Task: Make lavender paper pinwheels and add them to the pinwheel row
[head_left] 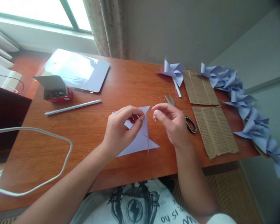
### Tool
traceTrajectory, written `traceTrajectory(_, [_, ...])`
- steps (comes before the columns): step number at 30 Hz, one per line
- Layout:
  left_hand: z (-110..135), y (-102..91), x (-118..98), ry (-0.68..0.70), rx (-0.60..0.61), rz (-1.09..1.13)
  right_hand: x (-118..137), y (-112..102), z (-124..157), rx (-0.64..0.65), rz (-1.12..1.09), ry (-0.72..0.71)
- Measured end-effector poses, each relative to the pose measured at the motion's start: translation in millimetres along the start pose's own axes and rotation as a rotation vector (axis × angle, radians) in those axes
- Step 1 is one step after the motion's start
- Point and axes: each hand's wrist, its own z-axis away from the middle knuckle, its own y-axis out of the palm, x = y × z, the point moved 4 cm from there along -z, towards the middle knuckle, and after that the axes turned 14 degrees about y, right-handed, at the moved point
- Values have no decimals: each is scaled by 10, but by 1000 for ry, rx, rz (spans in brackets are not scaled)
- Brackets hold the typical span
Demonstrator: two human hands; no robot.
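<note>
A pale lilac paper sheet (133, 147) with slits and pointed corners lies on the wooden table in front of me. My left hand (121, 126) pinches one of its corners, which is lifted and bent up, between thumb and index finger. To the right of the paper and apart from it, my right hand (175, 121) is curled with thumb and fingertips drawn close. Whatever those fingers hold, if anything, is too small to make out. Scissors (190, 124) lie partly hidden behind my right hand, blades apart and pointing away.
A finished paper pinwheel (174, 71) on a stick lies at the back, and more pinwheels (240, 102) line the right edge. Two cardboard pieces (214, 130) lie nearby. Leftward are a rolled paper stick (73, 107), an open red box (60, 98), a paper pack (100, 74) and a white cable (68, 152).
</note>
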Motion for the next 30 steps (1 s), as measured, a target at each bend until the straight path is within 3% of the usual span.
traceTrajectory(5, [16,0,44,-24,-9,19,-116,-742,214,-407,471,19])
traceTrajectory(8, [16,-5,42,-31,-9,35,-213,-1038,389,-517,809,3])
traceTrajectory(12, [14,-6,33,-22,-3,54,-328,-1079,497,-459,1035,11])
traceTrajectory(20, [14,-6,36,-13,5,65,-350,-951,401,-474,1122,96])
traceTrajectory(23, [8,-17,26,-11,-3,75,-355,-986,404,-500,991,168])
traceTrajectory(25, [4,-23,21,-23,-10,96,-368,-1013,446,-490,711,223])
traceTrajectory(28, [-2,-26,20,-47,-17,132,-331,-955,538,-367,199,208])
traceTrajectory(30, [-3,-27,23,-59,-21,153,-258,-842,589,-237,23,168])
